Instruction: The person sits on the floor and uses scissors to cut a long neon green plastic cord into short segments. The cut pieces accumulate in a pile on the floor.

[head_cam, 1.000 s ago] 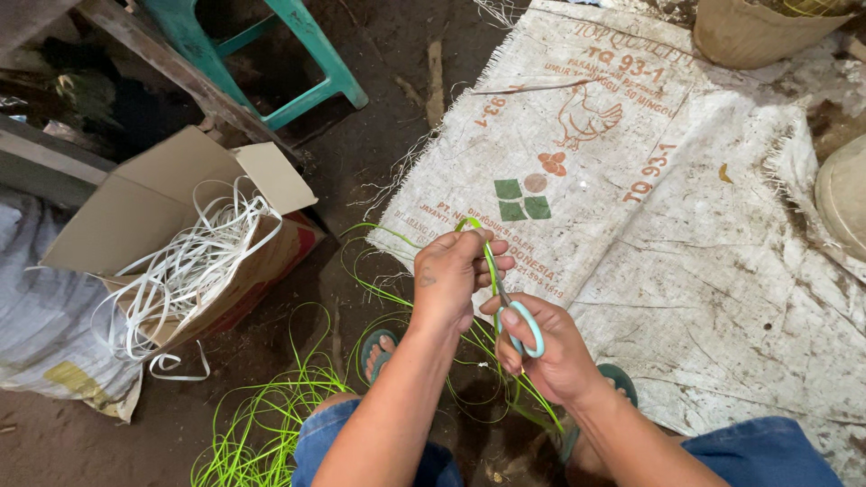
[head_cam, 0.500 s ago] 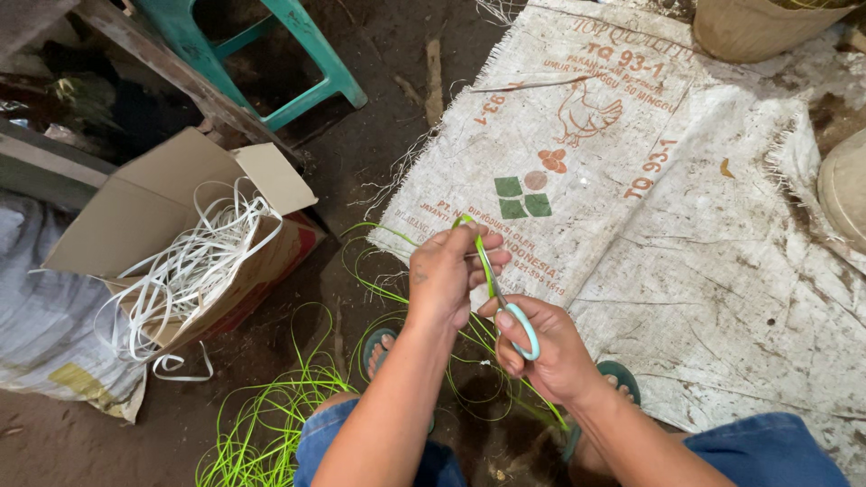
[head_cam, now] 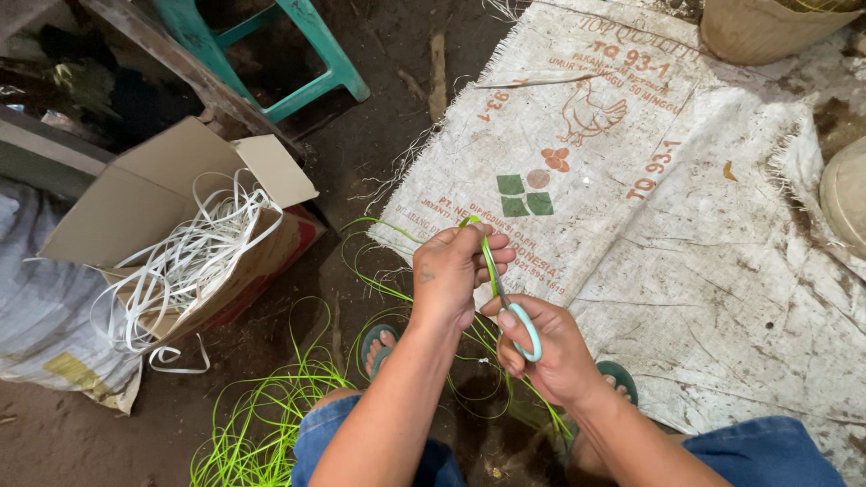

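My left hand [head_cam: 451, 275] pinches the end of a bright green plastic strip [head_cam: 471, 222] and holds it up over the dirt floor. My right hand [head_cam: 550, 347] grips a pair of scissors with light blue handles [head_cam: 528, 334], the blades running up along the strip beside my left fingers. More green strips [head_cam: 271, 424] lie in loose loops on the ground around my feet and knees. My feet in sandals [head_cam: 379, 343] show under my arms.
An open cardboard box [head_cam: 144, 207] with white plastic strips [head_cam: 194, 248] sits at left. A printed woven sack [head_cam: 686, 234] is spread on the ground at right. A teal stool [head_cam: 316, 63] stands at the top, a woven basket [head_cam: 767, 27] at top right.
Both hands stay in almost the same place; my left hand has shifted slightly on the strip's end. Nothing else moved.
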